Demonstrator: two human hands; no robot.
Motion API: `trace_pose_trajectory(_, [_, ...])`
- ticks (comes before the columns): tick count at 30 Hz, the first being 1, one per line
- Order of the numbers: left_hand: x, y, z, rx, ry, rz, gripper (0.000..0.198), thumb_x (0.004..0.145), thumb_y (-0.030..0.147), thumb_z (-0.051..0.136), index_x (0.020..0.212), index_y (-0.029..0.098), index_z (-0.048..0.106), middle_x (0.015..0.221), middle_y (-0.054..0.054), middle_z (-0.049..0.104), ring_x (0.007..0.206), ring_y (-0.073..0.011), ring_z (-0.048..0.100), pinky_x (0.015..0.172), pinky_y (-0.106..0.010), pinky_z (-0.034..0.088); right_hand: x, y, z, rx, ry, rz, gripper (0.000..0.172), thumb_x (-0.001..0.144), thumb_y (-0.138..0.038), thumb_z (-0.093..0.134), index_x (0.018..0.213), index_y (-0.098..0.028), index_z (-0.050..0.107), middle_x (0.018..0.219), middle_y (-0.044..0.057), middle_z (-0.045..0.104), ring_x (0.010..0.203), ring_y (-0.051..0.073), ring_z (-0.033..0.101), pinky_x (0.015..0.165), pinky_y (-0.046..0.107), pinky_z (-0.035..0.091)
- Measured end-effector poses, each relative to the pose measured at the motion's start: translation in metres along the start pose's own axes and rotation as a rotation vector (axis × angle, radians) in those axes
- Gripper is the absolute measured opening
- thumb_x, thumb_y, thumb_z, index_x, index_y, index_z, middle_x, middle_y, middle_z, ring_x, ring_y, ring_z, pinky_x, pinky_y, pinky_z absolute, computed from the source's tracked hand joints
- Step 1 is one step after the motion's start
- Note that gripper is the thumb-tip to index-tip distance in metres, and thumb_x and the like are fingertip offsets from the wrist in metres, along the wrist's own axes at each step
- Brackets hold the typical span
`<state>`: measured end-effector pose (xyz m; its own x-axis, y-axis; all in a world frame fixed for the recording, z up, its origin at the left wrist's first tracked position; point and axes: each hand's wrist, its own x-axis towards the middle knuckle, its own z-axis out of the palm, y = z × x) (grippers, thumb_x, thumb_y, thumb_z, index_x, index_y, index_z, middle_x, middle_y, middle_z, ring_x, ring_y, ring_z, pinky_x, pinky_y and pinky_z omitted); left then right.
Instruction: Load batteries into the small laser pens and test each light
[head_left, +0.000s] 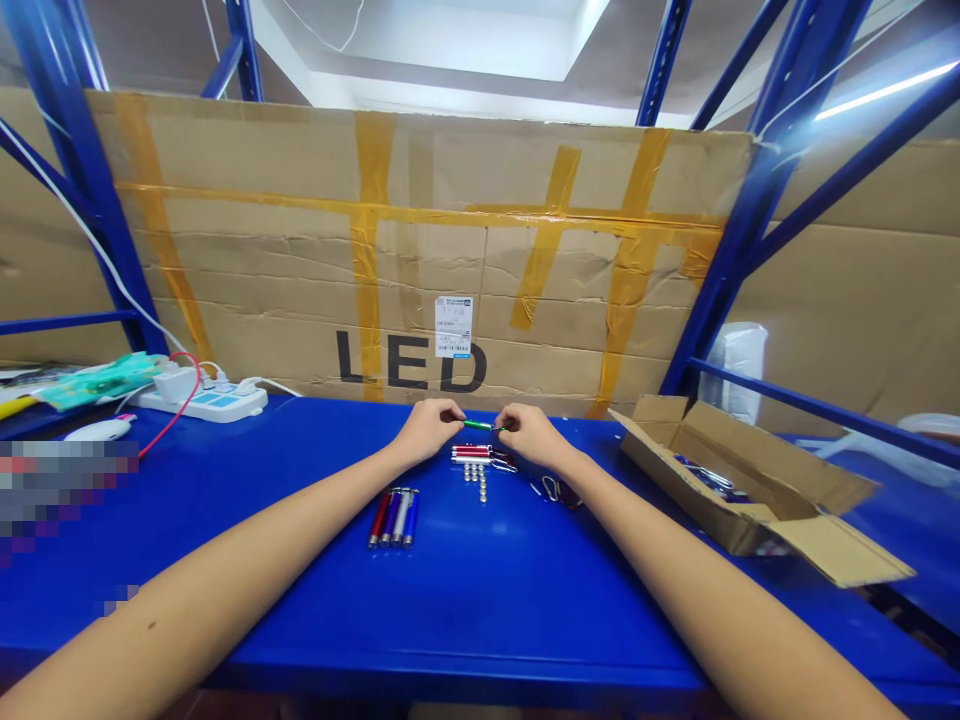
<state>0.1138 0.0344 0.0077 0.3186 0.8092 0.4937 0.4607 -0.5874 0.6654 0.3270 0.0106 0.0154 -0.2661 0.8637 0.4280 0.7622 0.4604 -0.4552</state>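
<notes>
My left hand (433, 430) pinches the left end of a thin green penlight (477, 425). My right hand (531, 436) has its fingers closed at the light's other end, where a silver tip shows. Just below lie red and silver penlights (471, 455) side by side, with a carabiner clip (502, 462) at their right. Under those, several small silver button cells (474, 474) are set out in short rows. More carabiner clips (553, 489) lie beneath my right wrist. Nearer me, several red, blue and silver penlights (393, 517) lie in a row.
An opened cardboard box (690, 470) with more penlights inside stands at the right, flaps spread. On the left are a white power strip (217, 400), a red cable (178, 412) and a green packet (105, 380). A large cardboard sheet (300, 270) walls off the blue table's (465, 610) back.
</notes>
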Motion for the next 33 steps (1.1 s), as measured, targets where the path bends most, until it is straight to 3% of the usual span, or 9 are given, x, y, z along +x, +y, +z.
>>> trace_pose_trajectory(4, [0.003, -0.002, 0.001, 0.01, 0.006, -0.012, 0.009, 0.071, 0.019, 0.063, 0.076, 0.018, 0.071, 0.084, -0.006, 0.073, 0.083, -0.0216, 0.066, 0.08, -0.034, 0.049, -0.003, 0.008, 0.0, 0.002, -0.01, -0.027, 0.009, 0.074, -0.017, 0.06, 0.081, -0.015, 0.066, 0.085, 0.006, 0.068, 0.075, 0.016, 0.061, 0.068, 0.025, 0.046])
trace_pose_trajectory(8, [0.002, -0.003, 0.0, 0.021, -0.01, -0.018, 0.01, 0.072, 0.019, 0.063, 0.076, 0.018, 0.072, 0.083, -0.005, 0.074, 0.082, -0.0215, 0.066, 0.08, -0.034, 0.049, -0.008, 0.011, -0.001, -0.029, -0.045, -0.099, 0.016, 0.083, -0.024, 0.056, 0.081, -0.016, 0.069, 0.084, 0.005, 0.066, 0.074, 0.016, 0.059, 0.068, 0.026, 0.044])
trace_pose_trajectory(20, [0.0, -0.009, 0.008, 0.01, -0.089, -0.045, 0.009, 0.069, 0.018, 0.063, 0.072, 0.019, 0.072, 0.08, -0.004, 0.074, 0.078, -0.0205, 0.066, 0.076, -0.033, 0.05, -0.013, 0.009, 0.004, -0.129, -0.07, -0.024, 0.019, 0.083, -0.018, 0.053, 0.083, -0.018, 0.073, 0.089, 0.006, 0.073, 0.082, 0.019, 0.064, 0.074, 0.028, 0.044])
trace_pose_trajectory(27, [0.001, -0.012, 0.009, 0.014, -0.139, -0.115, 0.015, 0.066, 0.017, 0.06, 0.078, 0.018, 0.07, 0.078, -0.004, 0.072, 0.075, -0.0193, 0.066, 0.07, -0.029, 0.05, -0.014, 0.006, 0.004, -0.101, -0.096, 0.005, 0.019, 0.083, -0.019, 0.053, 0.081, -0.019, 0.072, 0.086, 0.006, 0.073, 0.077, 0.018, 0.064, 0.069, 0.026, 0.044])
trace_pose_trajectory(33, [0.002, -0.011, 0.008, 0.056, -0.21, -0.08, 0.018, 0.069, 0.016, 0.055, 0.076, 0.019, 0.071, 0.083, -0.005, 0.073, 0.081, -0.0204, 0.066, 0.079, -0.032, 0.049, -0.016, 0.003, 0.004, -0.108, -0.106, 0.002, 0.021, 0.081, -0.017, 0.051, 0.081, -0.018, 0.072, 0.086, 0.007, 0.073, 0.075, 0.018, 0.063, 0.066, 0.026, 0.042])
